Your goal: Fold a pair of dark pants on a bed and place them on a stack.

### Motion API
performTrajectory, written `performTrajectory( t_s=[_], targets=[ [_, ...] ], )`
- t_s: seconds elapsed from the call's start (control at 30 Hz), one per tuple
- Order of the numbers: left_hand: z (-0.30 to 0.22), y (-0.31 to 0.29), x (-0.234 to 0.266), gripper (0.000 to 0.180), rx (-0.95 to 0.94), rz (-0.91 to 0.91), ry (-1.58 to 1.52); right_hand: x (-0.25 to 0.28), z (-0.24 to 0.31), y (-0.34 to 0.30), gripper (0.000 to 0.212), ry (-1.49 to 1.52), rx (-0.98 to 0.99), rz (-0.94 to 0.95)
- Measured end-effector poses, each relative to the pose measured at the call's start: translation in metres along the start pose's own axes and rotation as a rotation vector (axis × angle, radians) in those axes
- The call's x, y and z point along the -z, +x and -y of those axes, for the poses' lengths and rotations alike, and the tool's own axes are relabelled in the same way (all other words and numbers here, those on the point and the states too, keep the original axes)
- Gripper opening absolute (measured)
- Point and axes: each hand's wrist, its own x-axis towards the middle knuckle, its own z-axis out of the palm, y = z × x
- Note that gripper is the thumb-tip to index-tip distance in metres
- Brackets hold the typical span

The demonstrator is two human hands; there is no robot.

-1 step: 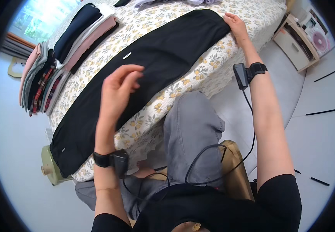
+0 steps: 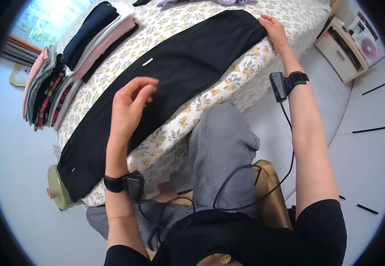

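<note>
A long black garment point(image 2: 188, 57), which looks like trousers folded lengthwise, lies flat across the bed from lower left to upper right. One small white tag shows near its middle and another near its lower-left end. My left hand point(image 2: 132, 99) hovers over the garment's near-left part, fingers loosely curved, thumb apart from them, and nothing visible in it. At the garment's far-right end, my right hand point(image 2: 273, 32) rests beside the edge with fingers stretched out. Its fingertips are at or very close to the cloth; a grip is not visible.
Folded clothes point(image 2: 97, 42) are stacked at the bed's far left, beside another pile point(image 2: 46, 88). The bed has a flowered cover point(image 2: 245, 66). Black cables hang from my wrist devices point(image 2: 277, 86). A green stool point(image 2: 58, 188) stands at the left and a cabinet point(image 2: 339, 55) at the right.
My left hand has drifted slightly left over the garment. My right hand stays at the garment's far-right end.
</note>
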Motion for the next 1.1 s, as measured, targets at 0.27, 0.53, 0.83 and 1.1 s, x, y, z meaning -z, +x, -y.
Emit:
performTrajectory(
  t_s=[0.27, 0.53, 0.83, 1.1],
  targets=[
    [0.041, -0.059, 0.003, 0.049, -0.355, -0.030, 0.824, -0.001, -0.016, 0.006, 0.038, -0.009, -0.013, -0.021],
    [0.038, -0.058, 0.022, 0.025, -0.101, -0.145, 0.409, 0.001, -0.005, 0.007, 0.039, 0.015, -0.058, 0.001],
    [0.040, -0.054, 0.012, 0.030, -0.394, -0.168, 0.511, 0.006, -0.011, 0.010, 0.038, -0.013, -0.032, 0.013],
    [0.020, -0.028, -0.024, 0.046, -0.409, -0.059, 0.856, 0.007, -0.012, 0.012, 0.037, 0.074, -0.080, 0.014]
  ],
)
